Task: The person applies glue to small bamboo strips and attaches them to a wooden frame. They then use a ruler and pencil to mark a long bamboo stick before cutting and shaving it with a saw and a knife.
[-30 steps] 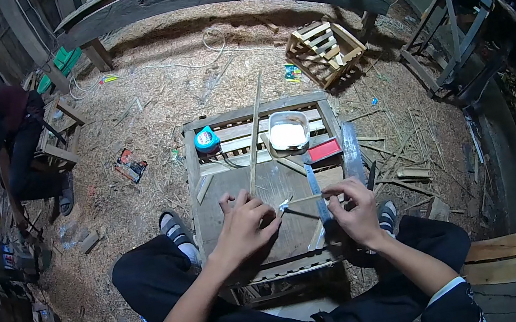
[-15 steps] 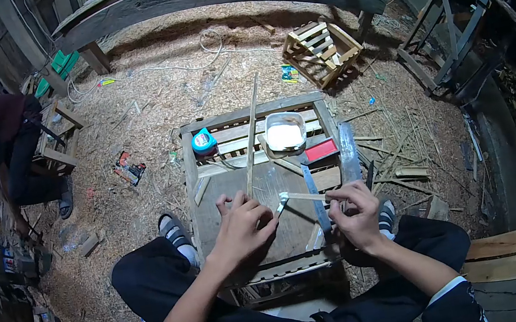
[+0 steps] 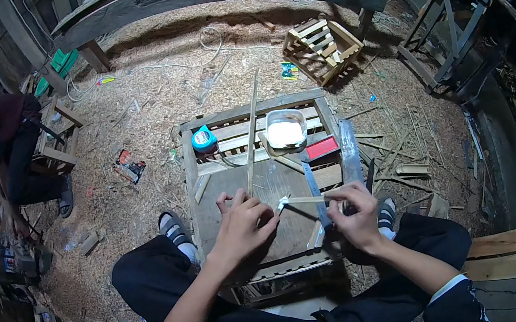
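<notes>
Head view: your right hand (image 3: 358,212) pinches a thin stick (image 3: 305,200), its white-smeared tip on the board just beside your left hand (image 3: 241,222). That hand is curled, fingers pressed down; I cannot tell what lies under it. You seem to be dabbing paste, which calls for light, steady strokes. The slatted crate (image 3: 282,177) bears a white tub (image 3: 286,132), a tape measure (image 3: 204,139) and a long strip (image 3: 252,136). On the sawdust floor (image 3: 158,103), another person (image 3: 5,136) crouches at left.

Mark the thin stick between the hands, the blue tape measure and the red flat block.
Thin pale wooden stick (image 3: 306,199): head view, mid-shaft.
Round blue tape measure (image 3: 204,139): head view, top of case.
Flat red rectangular block (image 3: 323,148): head view, centre of top face.
</notes>
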The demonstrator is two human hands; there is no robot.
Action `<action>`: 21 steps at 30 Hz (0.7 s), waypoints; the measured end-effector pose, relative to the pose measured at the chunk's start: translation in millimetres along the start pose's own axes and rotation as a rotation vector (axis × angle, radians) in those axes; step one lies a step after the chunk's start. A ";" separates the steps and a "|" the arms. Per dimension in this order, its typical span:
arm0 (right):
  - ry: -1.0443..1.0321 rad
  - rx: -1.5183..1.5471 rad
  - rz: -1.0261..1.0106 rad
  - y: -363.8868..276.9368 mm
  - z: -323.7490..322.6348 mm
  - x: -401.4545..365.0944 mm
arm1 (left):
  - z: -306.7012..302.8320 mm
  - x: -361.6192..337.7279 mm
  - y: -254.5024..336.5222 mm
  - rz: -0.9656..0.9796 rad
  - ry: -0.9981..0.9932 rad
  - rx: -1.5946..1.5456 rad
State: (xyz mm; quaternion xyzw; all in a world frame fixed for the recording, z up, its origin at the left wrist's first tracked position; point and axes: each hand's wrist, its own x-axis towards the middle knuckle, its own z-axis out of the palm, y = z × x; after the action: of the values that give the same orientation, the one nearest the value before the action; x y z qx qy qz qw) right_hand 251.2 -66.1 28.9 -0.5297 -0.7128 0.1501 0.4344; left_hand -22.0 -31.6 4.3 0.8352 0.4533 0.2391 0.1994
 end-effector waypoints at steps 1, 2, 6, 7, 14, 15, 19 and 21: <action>0.024 0.010 0.085 0.9 -1.0 0.8 | -0.3 0.0 0.3 -0.002 -0.001 -0.005; 0.048 0.021 0.168 1.9 -2.1 1.7 | -0.1 -0.2 0.1 -0.004 0.001 -0.006; 0.016 0.015 -0.068 0.6 1.6 -1.7 | 0.8 0.0 -1.6 0.000 -0.002 0.013; 0.005 0.006 -0.075 0.1 2.3 -1.9 | 1.0 -0.3 -1.5 0.003 0.003 0.009; 0.014 0.016 0.036 -4.6 -2.2 0.1 | 0.7 -0.4 -1.2 0.001 0.001 -0.003; -0.004 0.012 -0.017 -6.7 -1.5 -1.3 | 0.7 -0.4 -1.1 0.006 0.004 0.003; 0.029 0.004 0.100 -1.9 0.0 1.0 | 1.9 -0.7 -2.4 -0.002 -0.006 -0.009; 0.043 0.018 0.108 -0.2 -1.3 1.5 | 0.8 -0.5 -0.4 0.009 0.005 0.000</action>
State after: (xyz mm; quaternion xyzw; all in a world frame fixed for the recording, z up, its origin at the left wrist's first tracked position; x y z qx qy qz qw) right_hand 252.1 -65.1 30.5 -0.5665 -0.6723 0.1684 0.4458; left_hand -22.0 -31.9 3.4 0.8367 0.4501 0.2418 0.1971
